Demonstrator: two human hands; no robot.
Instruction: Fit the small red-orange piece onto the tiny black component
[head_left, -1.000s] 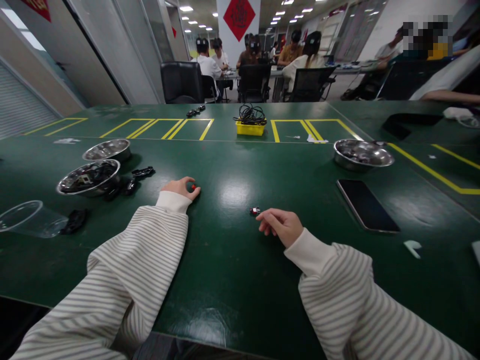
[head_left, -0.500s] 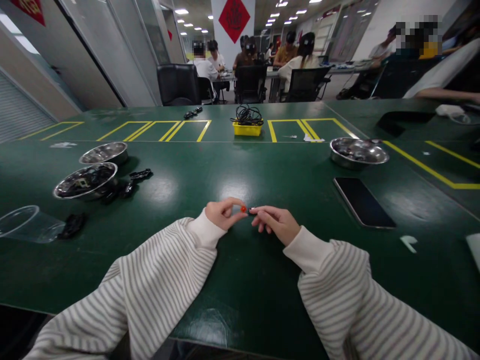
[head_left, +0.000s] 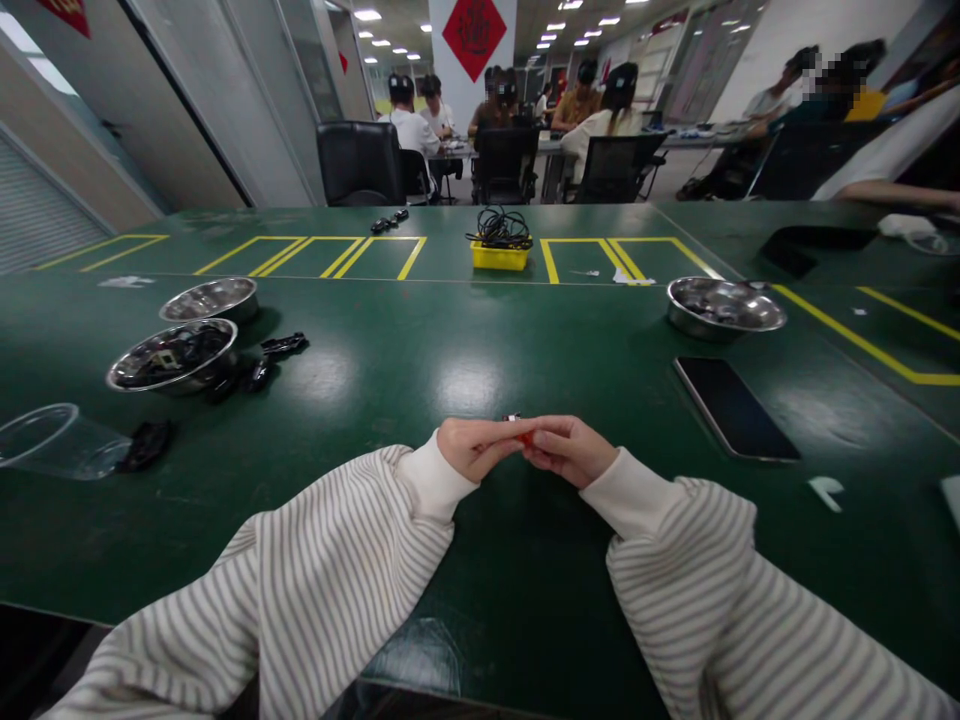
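My left hand (head_left: 474,445) and right hand (head_left: 576,450) meet, apparently both pinching a small red piece (head_left: 526,438): close handling, calling next for steadiness.

"What's the red piece (head_left: 527,438)?"
"Can't tell; the hands (head_left: 576,450) mostly hide it."
"And the bits (head_left: 716,303) in the right bowl (head_left: 694,320)?"
"Too small to make out. The white object (head_left: 952,500) at the right edge is cut off, too."
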